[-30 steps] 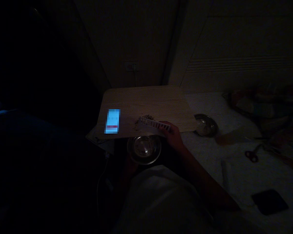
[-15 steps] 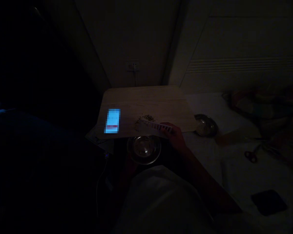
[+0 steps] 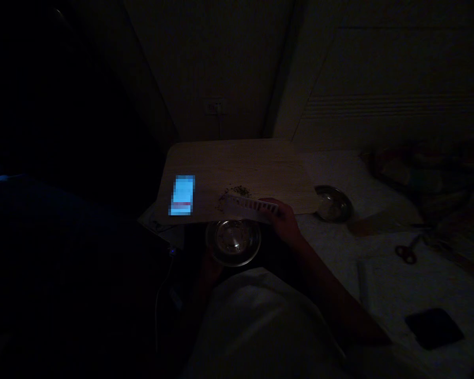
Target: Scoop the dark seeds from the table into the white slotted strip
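In dim light, my right hand (image 3: 282, 217) grips a pale flat card (image 3: 253, 205) with a row of dark patches along its edge. The card lies low over the front of a light wooden table (image 3: 237, 158), beside scattered small dark bits (image 3: 239, 190) that look like dry leaves or seeds. My left hand (image 3: 214, 266), deep in shadow, holds a shiny metal bowl (image 3: 234, 260) from its lower left side. The bowl sits just below the table's front edge, with a few dark specks inside. The left fingers are mostly hidden.
A lit phone (image 3: 183, 195) rests on the table's left part. Right of the table, a second metal bowl (image 3: 334, 204), scissors (image 3: 406, 254) and a dark cloth-like square (image 3: 434, 327) lie on a pale sheet. A white cable (image 3: 157, 300) hangs at the left; a wall socket (image 3: 214, 107) is behind.
The picture is slightly darker. The card appears tilted a little differently, its patched edge looking whiter. Both hands and the bowl stay almost in place.
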`<action>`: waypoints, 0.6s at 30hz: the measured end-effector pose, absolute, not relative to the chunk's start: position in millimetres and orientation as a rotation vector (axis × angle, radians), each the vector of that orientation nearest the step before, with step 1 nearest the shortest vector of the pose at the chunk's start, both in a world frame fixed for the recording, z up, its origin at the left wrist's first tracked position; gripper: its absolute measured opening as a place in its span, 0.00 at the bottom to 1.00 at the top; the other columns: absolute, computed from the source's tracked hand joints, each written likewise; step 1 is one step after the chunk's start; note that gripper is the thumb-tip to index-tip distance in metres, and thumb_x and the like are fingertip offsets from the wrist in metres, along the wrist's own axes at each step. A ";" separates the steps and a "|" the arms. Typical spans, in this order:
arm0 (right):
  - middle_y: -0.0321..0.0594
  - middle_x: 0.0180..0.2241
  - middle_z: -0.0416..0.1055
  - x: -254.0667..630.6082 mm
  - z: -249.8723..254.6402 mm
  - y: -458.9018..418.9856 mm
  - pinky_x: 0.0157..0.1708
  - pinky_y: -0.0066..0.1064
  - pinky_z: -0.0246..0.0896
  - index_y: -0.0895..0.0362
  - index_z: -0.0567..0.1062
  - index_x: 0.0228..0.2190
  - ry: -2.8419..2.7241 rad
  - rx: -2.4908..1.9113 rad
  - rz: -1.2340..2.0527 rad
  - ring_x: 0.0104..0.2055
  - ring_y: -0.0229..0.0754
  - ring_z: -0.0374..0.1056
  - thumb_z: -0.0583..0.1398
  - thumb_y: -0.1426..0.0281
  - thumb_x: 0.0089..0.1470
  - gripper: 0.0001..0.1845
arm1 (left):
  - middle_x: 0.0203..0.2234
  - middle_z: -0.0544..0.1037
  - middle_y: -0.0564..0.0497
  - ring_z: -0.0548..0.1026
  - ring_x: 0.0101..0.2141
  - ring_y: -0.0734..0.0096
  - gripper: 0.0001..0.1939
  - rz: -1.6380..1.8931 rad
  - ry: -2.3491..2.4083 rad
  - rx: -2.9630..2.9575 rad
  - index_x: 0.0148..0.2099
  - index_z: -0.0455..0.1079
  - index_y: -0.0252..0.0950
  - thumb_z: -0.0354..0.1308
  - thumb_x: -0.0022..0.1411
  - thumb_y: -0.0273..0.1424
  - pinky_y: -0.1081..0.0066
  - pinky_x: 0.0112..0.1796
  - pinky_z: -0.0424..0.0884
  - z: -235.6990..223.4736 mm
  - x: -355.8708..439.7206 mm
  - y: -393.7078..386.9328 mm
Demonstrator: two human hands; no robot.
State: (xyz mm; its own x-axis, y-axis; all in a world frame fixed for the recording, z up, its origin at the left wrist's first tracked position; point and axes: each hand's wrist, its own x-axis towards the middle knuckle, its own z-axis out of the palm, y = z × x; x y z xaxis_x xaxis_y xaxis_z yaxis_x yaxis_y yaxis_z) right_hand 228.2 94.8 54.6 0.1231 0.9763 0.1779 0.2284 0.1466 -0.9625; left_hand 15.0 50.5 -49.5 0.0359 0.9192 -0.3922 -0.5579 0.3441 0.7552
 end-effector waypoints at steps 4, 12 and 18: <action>0.37 0.36 0.77 228.1 54.1 93.7 0.38 0.34 0.66 0.53 0.77 0.36 -1.348 -1.295 0.884 0.37 0.42 0.71 0.60 0.63 0.50 0.12 | 0.56 0.67 0.50 0.55 0.60 0.56 0.25 1.225 1.003 0.506 0.57 0.66 0.38 0.59 0.55 0.31 0.68 0.56 0.57 -41.5 13.7 50.1; 0.36 0.36 0.77 228.1 57.1 91.8 0.38 0.34 0.65 0.53 0.78 0.35 -1.357 -1.295 0.897 0.37 0.42 0.71 0.61 0.64 0.50 0.11 | 0.54 0.69 0.55 0.54 0.61 0.60 0.24 1.282 1.038 0.670 0.52 0.71 0.42 0.63 0.51 0.26 0.66 0.60 0.51 -42.7 12.7 46.2; 0.37 0.37 0.77 228.7 55.5 91.1 0.39 0.36 0.66 0.54 0.78 0.35 -1.339 -1.278 0.939 0.38 0.43 0.71 0.62 0.64 0.49 0.11 | 0.57 0.66 0.59 0.55 0.61 0.65 0.27 1.352 0.959 0.797 0.56 0.67 0.46 0.62 0.53 0.25 0.71 0.60 0.50 -48.0 12.5 47.4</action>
State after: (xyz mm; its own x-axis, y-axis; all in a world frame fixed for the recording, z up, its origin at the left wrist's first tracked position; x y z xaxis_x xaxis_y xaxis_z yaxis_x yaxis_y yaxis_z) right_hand 228.7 91.1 55.5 0.0788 0.9853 0.1519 0.1936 0.1343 -0.9718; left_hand 12.5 47.4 -48.0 -0.0280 0.9947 -0.0994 -0.4225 0.0783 0.9030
